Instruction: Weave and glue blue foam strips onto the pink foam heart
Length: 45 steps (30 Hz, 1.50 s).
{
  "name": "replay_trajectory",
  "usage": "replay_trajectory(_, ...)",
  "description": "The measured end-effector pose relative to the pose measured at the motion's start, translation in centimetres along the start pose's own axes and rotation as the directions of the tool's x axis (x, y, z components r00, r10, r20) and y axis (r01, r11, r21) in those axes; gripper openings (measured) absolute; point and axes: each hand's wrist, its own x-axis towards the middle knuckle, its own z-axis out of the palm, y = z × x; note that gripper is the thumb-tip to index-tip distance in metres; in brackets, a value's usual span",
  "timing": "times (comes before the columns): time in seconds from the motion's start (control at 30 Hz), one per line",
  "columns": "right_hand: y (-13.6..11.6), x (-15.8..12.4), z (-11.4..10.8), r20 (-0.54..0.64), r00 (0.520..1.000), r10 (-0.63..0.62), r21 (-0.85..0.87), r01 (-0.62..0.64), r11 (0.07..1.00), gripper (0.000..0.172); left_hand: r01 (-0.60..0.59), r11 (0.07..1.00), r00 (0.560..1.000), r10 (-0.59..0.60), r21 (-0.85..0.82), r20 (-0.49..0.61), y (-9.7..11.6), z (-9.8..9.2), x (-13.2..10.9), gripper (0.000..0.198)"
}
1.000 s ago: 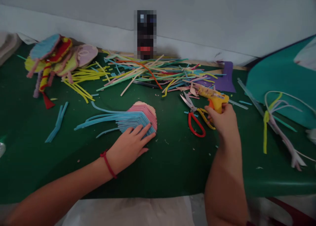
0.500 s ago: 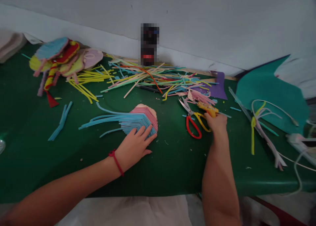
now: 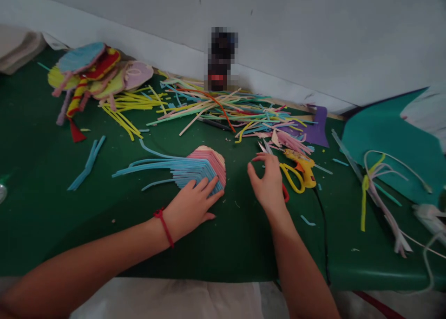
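Note:
My left hand [image 3: 195, 198] lies with fingers outstretched on a round craft piece [image 3: 215, 159] covered in pink and blue strips. Loose blue strips [image 3: 149, 164] trail from its left side. To the right, my right hand [image 3: 266, 177] hangs over the table, thumb and fingers apart, holding nothing. Partly hidden behind it are scissors [image 3: 294, 177] with one yellow and one red handle. A yellow glue gun [image 3: 306, 170] lies just right of the scissors, its black cord running toward the front edge.
Many coloured strips [image 3: 209, 107] are heaped along the wall. Finished-looking fan shapes [image 3: 83, 61] are stacked at the back left. Two blue strips [image 3: 88, 163] lie on the left. A teal sheet [image 3: 393, 142] and a white cable [image 3: 423, 184] are at the right.
My right hand has let go of the glue gun, leaving it on the table, and has moved left over the scissors. My left hand stays on the craft piece. The view has shifted slightly.

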Motion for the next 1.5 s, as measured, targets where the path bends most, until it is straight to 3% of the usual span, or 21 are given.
replay_trajectory(0.13,-1.2,-0.5,0.6,0.124,0.992,-0.024,0.034,0.020,0.999,0.008,-0.010,1.000,1.000,0.010,-0.012,-0.026,-0.1,0.0,0.0,0.062)
replay_trajectory(0.6,-0.6,-0.6,3.9,0.255,0.966,-0.044,0.138,0.009,0.990,0.022,-0.023,1.000,0.998,0.023,0.003,-0.055,-0.2,0.3,-0.2,0.064)
replay_trajectory(0.73,-0.3,-0.4,4.6,0.258,0.966,-0.019,0.139,-0.018,0.990,0.028,-0.011,1.000,0.993,0.013,0.017,-0.121,-0.1,0.4,-0.3,0.072)
replay_trajectory(0.87,-0.7,-0.3,5.2,0.242,0.970,0.033,0.125,-0.065,0.990,0.032,0.027,1.000,0.985,-0.026,0.002,-0.170,0.0,0.2,-0.3,0.063)
replay_trajectory(1.1,-1.4,0.9,6.3,0.193,0.966,0.172,0.165,-0.205,0.965,0.024,0.023,0.999,0.975,-0.032,-0.043,-0.220,-0.3,-0.3,-0.4,0.056)
replay_trajectory(1.37,-2.3,0.2,6.3,0.394,0.901,0.183,0.419,-0.353,0.836,0.035,-0.009,1.000,0.957,0.010,0.006,-0.291,-0.4,0.0,0.0,0.032)
replay_trajectory(1.5,-2.8,-0.1,5.1,0.507,0.850,0.143,0.473,-0.413,0.778,0.060,-0.084,0.996,0.939,0.083,0.011,-0.333,-0.7,0.3,0.4,0.023)
